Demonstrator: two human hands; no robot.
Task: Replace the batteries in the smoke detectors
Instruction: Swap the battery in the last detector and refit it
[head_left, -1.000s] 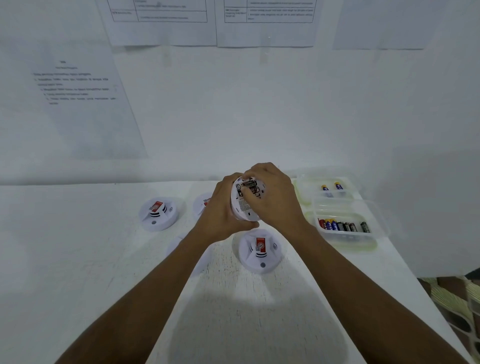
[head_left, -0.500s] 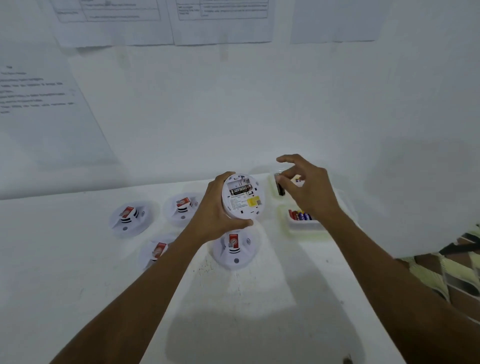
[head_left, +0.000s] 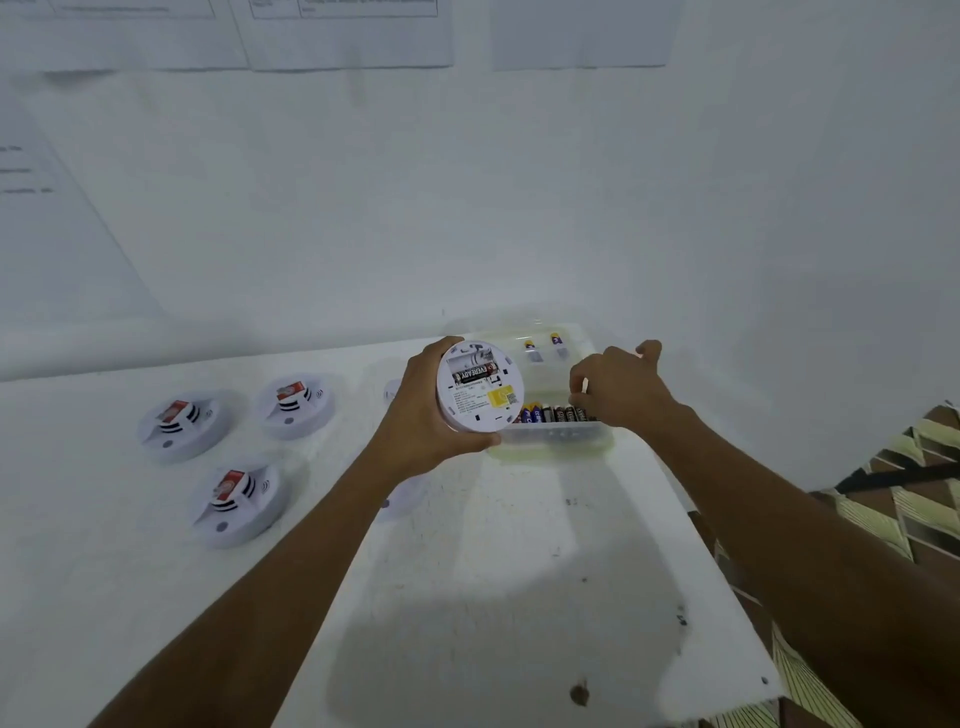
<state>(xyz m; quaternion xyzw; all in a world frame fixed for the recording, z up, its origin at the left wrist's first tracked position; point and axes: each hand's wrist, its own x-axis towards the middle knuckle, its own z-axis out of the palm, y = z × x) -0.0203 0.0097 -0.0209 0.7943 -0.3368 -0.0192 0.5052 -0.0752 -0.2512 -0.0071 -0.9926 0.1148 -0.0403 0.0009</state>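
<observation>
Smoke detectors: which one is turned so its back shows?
The smoke detector in the left hand: its back shows a battery and yellow label. The three at left lie face up on the table.

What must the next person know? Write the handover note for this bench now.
Left hand grips the round white plastic smoke detector, back showing, one black battery seated; the slot beside it looks empty.
Right hand reaches into the near clear plastic tray, fingertips on its row of batteries; grip unclear.
Three white detectors lie on the white table, left.
Remaining: fill the slot, then probably service those.
</observation>
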